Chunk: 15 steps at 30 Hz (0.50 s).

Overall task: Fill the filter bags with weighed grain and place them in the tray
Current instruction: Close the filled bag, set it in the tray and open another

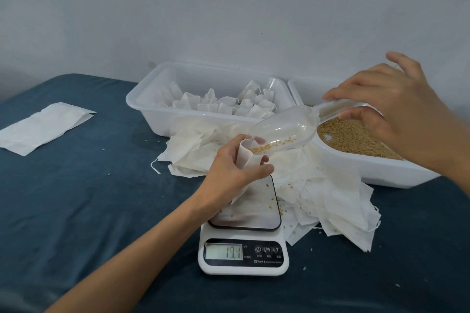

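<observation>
Mid-pour: filter bag (246,157) held open over the scale (244,236), left hand (230,168) curled round it; right hand (389,107) pinches the handle of a clear scoop (284,132), spout at the bag mouth, a few grains left. Display shows a reading. Next, likely: tip out the rest, check weight, then move bag to the tray (152,109) of filled bags behind, left of the grain tub (376,170)

Two trays (162,119), one scale (244,256), perhaps.

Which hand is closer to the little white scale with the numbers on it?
Left. The left hand holds a white filter bag right above the white digital scale. The right hand is farther back, over the grain tray.
</observation>
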Each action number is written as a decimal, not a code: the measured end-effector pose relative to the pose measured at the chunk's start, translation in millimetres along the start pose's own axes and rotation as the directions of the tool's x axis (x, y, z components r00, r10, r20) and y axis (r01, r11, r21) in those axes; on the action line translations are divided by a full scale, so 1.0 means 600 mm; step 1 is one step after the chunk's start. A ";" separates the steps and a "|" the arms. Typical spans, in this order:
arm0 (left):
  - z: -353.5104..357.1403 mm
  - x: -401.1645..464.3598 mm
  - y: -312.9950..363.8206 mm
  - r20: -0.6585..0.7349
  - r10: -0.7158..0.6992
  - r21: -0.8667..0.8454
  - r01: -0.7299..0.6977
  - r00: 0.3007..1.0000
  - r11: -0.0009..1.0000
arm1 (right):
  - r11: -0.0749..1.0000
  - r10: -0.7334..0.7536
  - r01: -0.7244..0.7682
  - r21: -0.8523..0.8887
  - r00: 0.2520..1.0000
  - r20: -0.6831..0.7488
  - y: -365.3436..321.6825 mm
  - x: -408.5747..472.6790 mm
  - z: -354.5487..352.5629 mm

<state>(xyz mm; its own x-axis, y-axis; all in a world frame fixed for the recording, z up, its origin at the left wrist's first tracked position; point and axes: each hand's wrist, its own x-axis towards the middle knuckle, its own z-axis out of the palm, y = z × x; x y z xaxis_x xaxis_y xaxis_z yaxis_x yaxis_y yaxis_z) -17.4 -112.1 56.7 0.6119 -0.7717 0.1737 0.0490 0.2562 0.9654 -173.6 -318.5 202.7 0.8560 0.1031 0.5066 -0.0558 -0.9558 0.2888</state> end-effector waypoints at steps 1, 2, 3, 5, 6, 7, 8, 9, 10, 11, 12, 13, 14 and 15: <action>0.000 0.000 0.000 -0.004 0.001 0.003 -0.001 1.000 1.000 | 1.000 -0.003 0.003 -0.003 1.000 -0.006 0.000 0.000 0.000; 0.000 0.000 0.000 -0.007 0.001 0.007 -0.001 1.000 1.000 | 1.000 -0.008 0.008 -0.006 1.000 -0.013 -0.001 0.000 0.000; 0.000 0.000 -0.001 -0.007 -0.001 0.012 0.001 1.000 1.000 | 1.000 -0.015 0.015 -0.007 1.000 -0.020 -0.001 -0.001 0.001; -0.001 0.000 -0.001 -0.004 -0.004 0.022 0.004 1.000 1.000 | 1.000 -0.025 0.024 -0.015 0.999 -0.029 -0.001 -0.001 0.000; -0.002 0.000 -0.001 -0.004 -0.005 0.024 0.005 1.000 1.000 | 0.999 -0.028 0.027 -0.022 0.999 -0.031 -0.001 -0.001 0.000; -0.002 0.000 0.000 -0.006 -0.005 0.023 0.006 1.000 1.000 | 0.999 -0.033 0.032 -0.029 0.999 -0.035 -0.001 -0.001 -0.001; -0.002 0.000 0.000 -0.007 -0.007 0.023 0.007 1.000 1.000 | 0.999 -0.040 0.038 -0.038 0.998 -0.042 -0.002 0.000 -0.001; -0.002 0.000 0.000 -0.008 -0.007 0.024 0.007 1.000 1.000 | 0.998 -0.050 0.048 -0.047 0.997 -0.053 -0.003 0.000 0.000; -0.002 0.000 0.000 -0.012 -0.007 0.026 0.007 1.000 1.000 | 0.997 -0.063 0.059 -0.058 0.996 -0.067 -0.004 0.000 0.000; -0.002 0.000 0.000 -0.016 -0.007 0.027 0.007 1.000 1.000 | 0.995 -0.078 0.072 -0.072 0.994 -0.082 -0.004 0.001 0.001; -0.002 0.000 0.001 -0.022 -0.006 0.026 0.006 1.000 1.000 | 0.992 -0.094 0.085 -0.089 0.991 -0.097 -0.004 0.003 0.001; -0.002 0.001 0.001 -0.027 -0.004 0.026 0.004 1.000 1.000 | 0.989 -0.109 0.097 -0.107 0.988 -0.112 -0.004 0.004 0.002; -0.003 0.001 0.001 -0.029 -0.002 0.026 0.003 1.000 1.000 | 0.986 -0.123 0.107 -0.125 0.984 -0.129 -0.004 0.006 0.003; -0.003 0.001 0.001 -0.029 -0.001 0.029 0.002 1.000 1.000 | 0.983 -0.138 0.117 -0.142 0.979 -0.147 -0.004 0.008 0.003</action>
<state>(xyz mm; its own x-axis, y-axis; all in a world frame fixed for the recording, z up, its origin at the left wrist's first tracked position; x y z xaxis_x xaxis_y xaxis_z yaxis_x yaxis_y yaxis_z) -15.3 -111.5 56.8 0.6346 -0.7546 0.1670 0.0275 0.2381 0.9709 -168.6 -316.3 202.6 0.7703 0.2736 0.5760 -0.0277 -0.8881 0.4588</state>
